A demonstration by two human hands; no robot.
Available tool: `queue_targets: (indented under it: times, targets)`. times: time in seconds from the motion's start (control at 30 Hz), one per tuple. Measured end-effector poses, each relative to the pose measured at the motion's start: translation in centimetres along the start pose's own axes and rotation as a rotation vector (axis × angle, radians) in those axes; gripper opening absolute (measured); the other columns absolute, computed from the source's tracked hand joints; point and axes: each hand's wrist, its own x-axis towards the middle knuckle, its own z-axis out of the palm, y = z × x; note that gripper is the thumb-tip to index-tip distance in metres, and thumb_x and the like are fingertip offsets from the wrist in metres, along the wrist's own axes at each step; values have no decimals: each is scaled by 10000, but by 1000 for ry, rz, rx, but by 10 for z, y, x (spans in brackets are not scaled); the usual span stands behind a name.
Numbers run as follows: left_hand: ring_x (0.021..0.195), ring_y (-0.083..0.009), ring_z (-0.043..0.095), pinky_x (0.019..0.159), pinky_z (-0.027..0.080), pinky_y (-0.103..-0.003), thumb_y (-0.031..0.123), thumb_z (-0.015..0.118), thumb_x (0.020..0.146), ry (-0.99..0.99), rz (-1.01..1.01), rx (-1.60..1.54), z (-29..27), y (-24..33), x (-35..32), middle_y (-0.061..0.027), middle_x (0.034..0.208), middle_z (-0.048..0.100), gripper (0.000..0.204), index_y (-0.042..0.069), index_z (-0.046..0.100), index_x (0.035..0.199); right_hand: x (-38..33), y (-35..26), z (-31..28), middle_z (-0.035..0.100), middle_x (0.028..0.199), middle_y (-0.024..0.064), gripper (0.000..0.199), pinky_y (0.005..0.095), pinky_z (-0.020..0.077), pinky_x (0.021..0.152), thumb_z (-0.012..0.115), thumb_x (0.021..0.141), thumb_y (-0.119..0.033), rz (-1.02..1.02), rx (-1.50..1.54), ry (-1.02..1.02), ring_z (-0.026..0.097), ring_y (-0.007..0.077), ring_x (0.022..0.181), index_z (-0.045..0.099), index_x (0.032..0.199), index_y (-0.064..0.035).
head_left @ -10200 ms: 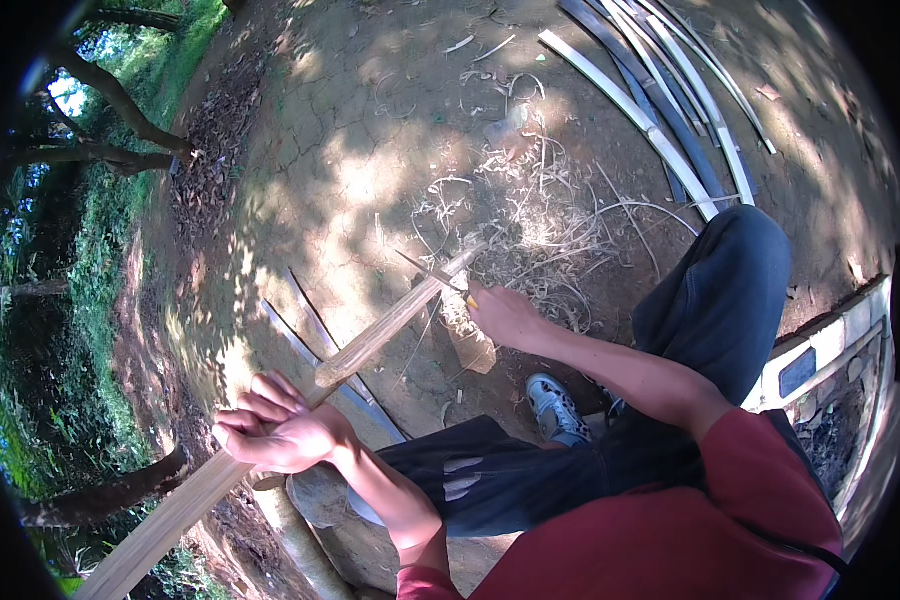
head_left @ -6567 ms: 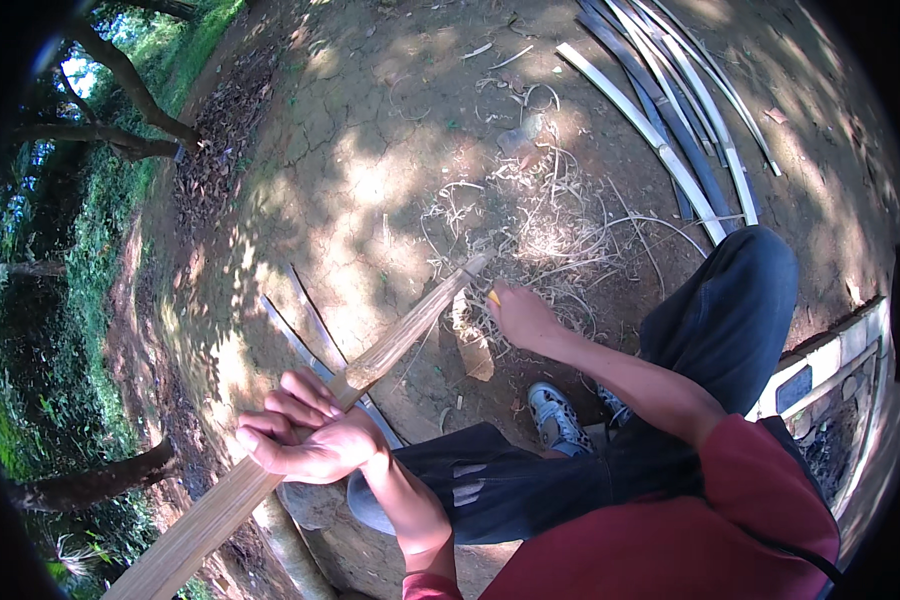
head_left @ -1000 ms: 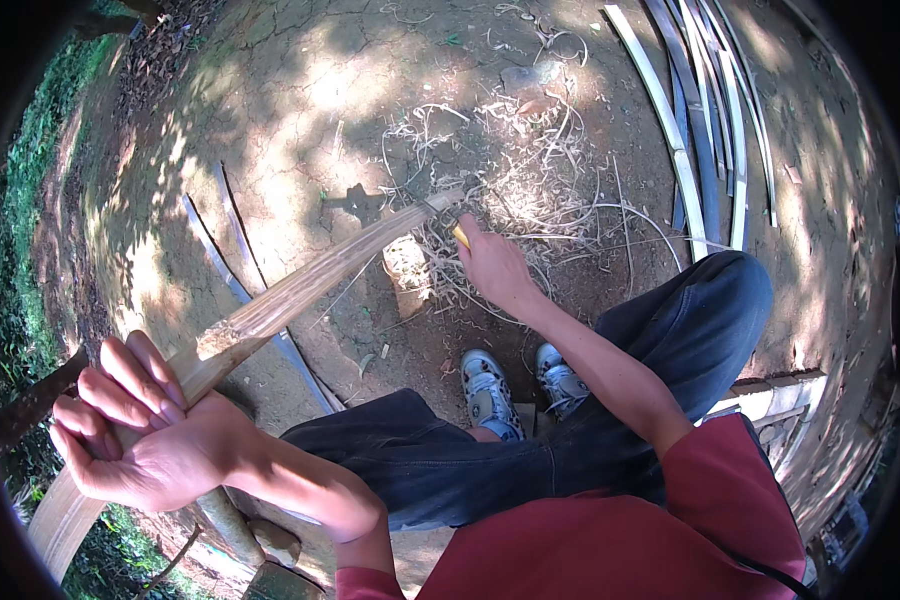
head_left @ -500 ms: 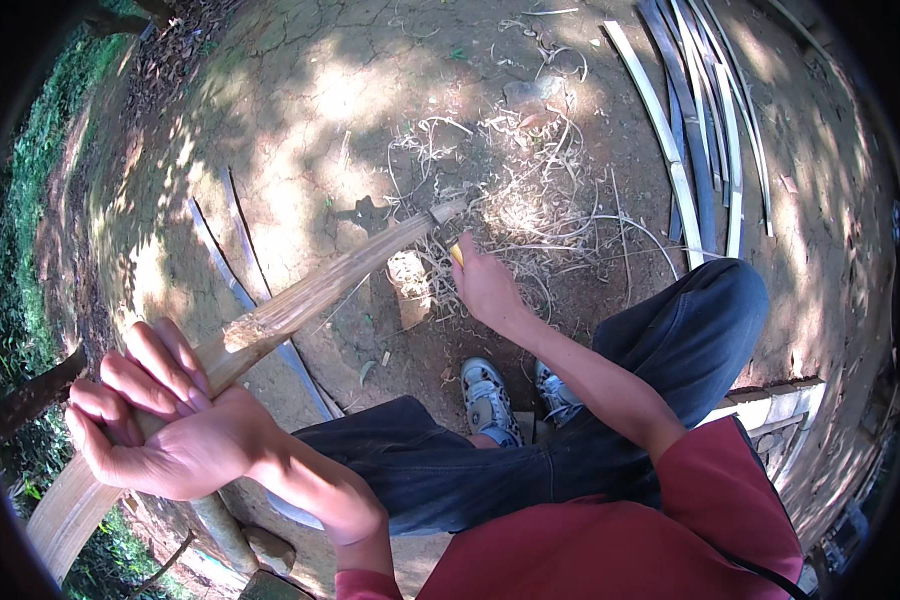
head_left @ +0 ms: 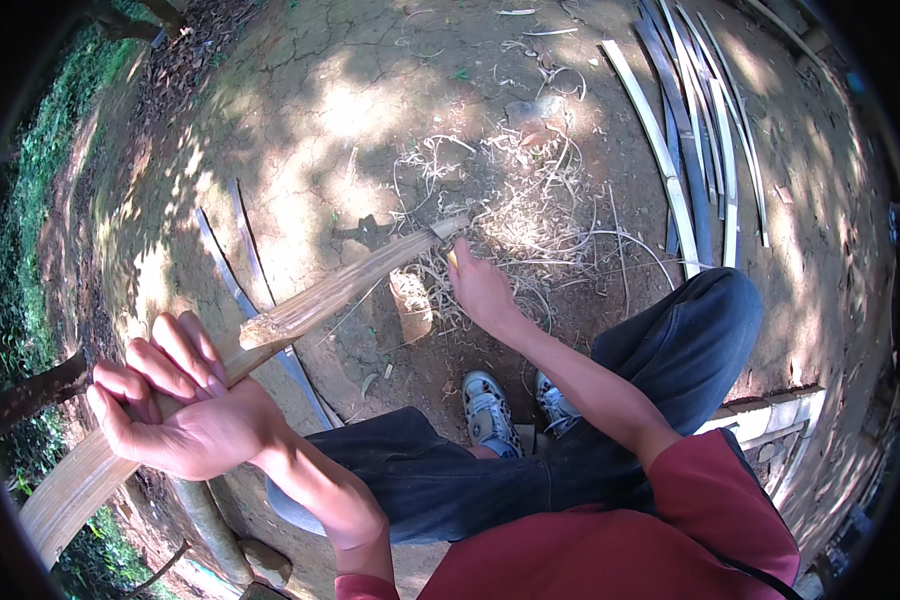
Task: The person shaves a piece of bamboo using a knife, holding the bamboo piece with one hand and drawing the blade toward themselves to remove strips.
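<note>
Two hands: your left hand (head_left: 195, 415) has its fingers loosely curled about the long piece of wood (head_left: 340, 293), how firmly cannot be told; your right hand (head_left: 482, 292) closes on a knife (head_left: 453, 258) by its yellow handle.
Wood: it slants from the lower left, through your left fingers, to a far tip just beyond the knife's blade, which meets it.
Cut edge: a step in the wood sits just beyond your left fingertips; the paler shaved face runs from there toward the tip.
Open room: dirt ground (head_left: 310, 190) spreads above the wood, between the thin strips (head_left: 220, 262) on the left and the shavings (head_left: 530, 225).
Tighter sides: your bent knee (head_left: 685, 335) rises on the right, near your right forearm; the stack of long strips (head_left: 685, 150) lies beyond it.
Since ten seconds ago: the blade, long and plain across the wood then, now shows as a short dark line; your view takes in more ground and fewer trees.
</note>
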Motion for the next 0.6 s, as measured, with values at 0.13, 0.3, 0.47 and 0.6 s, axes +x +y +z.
queue_targets:
  times: [0.13,0.3,0.47,0.6]
  targets:
    - [372,-94,206,362,190,-217,295,323,957,41,-27,13,-6,-2,3,6,450,230,367,151,254,627,27,46,31,614,719,257,244,532,488,666,503,874,-139,64,-62,27,618,448,718,422,1034,27]
    - [368,-92,203,353,174,-212,305,336,950,-18,13,-27,-10,-5,7,10,448,223,367,152,251,627,5,-6,-10,601,730,279,232,535,475,690,508,873,-136,5,-5,5,612,449,774,424,1025,18]
    - [366,-95,207,352,170,-213,310,327,957,-8,-2,-60,-7,-1,3,5,444,228,373,150,256,628,-7,-23,-10,613,751,273,241,519,489,679,506,874,-134,21,-19,-20,619,437,748,429,1044,20]
    - [367,-97,203,352,170,-217,316,325,960,22,-43,-25,-8,-1,2,6,434,228,379,150,251,628,15,30,12,621,829,281,280,497,506,722,490,875,-133,134,-103,-43,630,424,811,437,1090,39]
